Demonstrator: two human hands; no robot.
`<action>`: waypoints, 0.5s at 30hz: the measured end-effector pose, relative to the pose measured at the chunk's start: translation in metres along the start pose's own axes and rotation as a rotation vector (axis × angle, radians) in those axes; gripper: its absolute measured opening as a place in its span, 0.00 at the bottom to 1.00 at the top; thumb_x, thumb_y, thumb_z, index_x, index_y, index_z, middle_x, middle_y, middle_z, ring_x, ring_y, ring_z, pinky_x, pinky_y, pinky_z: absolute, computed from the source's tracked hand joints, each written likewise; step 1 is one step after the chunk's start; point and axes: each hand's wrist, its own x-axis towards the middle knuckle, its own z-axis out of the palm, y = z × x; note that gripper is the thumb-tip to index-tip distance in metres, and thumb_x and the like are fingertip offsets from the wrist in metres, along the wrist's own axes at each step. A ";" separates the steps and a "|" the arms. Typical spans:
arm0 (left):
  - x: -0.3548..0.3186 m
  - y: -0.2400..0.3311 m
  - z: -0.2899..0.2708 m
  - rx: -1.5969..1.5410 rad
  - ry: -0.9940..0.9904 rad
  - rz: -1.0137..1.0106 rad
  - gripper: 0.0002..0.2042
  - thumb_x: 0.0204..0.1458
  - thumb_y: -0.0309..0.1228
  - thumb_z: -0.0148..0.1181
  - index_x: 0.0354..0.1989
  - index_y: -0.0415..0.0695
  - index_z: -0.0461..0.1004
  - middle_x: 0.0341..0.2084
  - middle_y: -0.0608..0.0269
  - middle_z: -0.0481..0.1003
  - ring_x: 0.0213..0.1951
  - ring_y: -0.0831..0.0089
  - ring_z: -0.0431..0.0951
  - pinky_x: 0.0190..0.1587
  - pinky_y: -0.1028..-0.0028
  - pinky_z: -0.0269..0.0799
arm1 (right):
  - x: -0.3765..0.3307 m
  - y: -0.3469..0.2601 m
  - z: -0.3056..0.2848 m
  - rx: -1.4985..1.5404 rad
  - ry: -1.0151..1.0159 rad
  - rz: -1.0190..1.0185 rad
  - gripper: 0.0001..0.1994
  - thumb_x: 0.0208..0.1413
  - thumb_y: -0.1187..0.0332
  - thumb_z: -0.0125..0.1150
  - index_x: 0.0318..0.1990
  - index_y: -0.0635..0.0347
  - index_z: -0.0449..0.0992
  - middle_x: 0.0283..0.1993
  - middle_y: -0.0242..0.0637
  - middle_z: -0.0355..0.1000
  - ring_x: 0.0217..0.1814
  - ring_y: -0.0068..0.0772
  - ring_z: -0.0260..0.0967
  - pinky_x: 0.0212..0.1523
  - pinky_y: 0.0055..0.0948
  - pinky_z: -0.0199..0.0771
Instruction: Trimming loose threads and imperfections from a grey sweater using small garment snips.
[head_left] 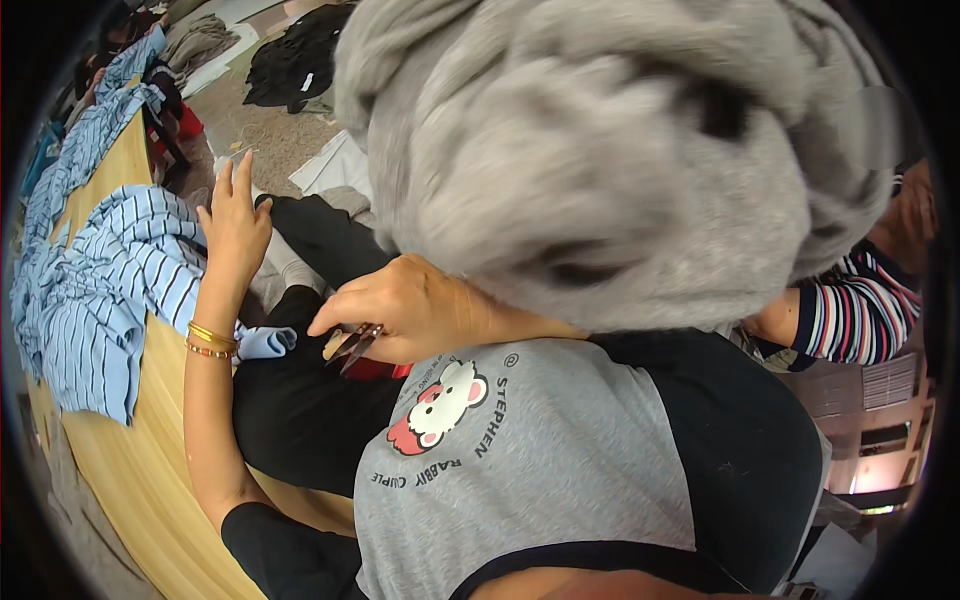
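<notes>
My left hand [238, 218] is raised at the left, fingers apart and holding nothing. It is beside a heap of light blue fabric with dark stripes [130, 250]. In front of my chest my right hand [395, 308] is closed around a small pair of thread snips [358, 346], blades pointing down and left. A large, blurred bundle of grey knit fabric [600, 170] fills the upper right and overlaps my right forearm. A rolled end of blue fabric [266, 342] lies by my left wrist.
A wooden table [150, 440] runs along the left. Another person's striped sleeve [855, 312] shows at the right, beside the grey bundle. Dark cloth [295, 60] and a white sheet [333, 165] lie on the floor ahead.
</notes>
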 end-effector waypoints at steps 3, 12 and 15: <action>0.006 -0.007 -0.006 -0.052 0.025 -0.039 0.30 0.55 0.33 0.54 0.67 0.55 0.52 0.65 0.50 0.53 0.65 0.51 0.56 0.61 0.38 0.49 | -0.013 0.007 0.020 0.345 -0.193 0.280 0.12 0.49 0.76 0.60 0.44 0.65 0.74 0.33 0.42 0.75 0.32 0.30 0.75 0.33 0.25 0.73; 0.015 0.027 -0.071 -0.508 0.208 0.128 0.25 0.58 0.42 0.51 0.63 0.44 0.62 0.60 0.47 0.62 0.64 0.55 0.59 0.64 0.68 0.54 | -0.019 0.010 0.070 0.581 -0.424 0.238 0.10 0.51 0.75 0.57 0.42 0.62 0.74 0.31 0.38 0.74 0.32 0.32 0.73 0.34 0.28 0.72; 0.009 0.057 -0.113 -0.867 0.205 0.275 0.26 0.59 0.43 0.51 0.63 0.44 0.62 0.60 0.48 0.62 0.64 0.56 0.60 0.64 0.66 0.53 | -0.015 0.015 0.090 0.436 -0.540 0.326 0.09 0.47 0.72 0.61 0.38 0.58 0.74 0.23 0.35 0.71 0.24 0.30 0.70 0.24 0.31 0.65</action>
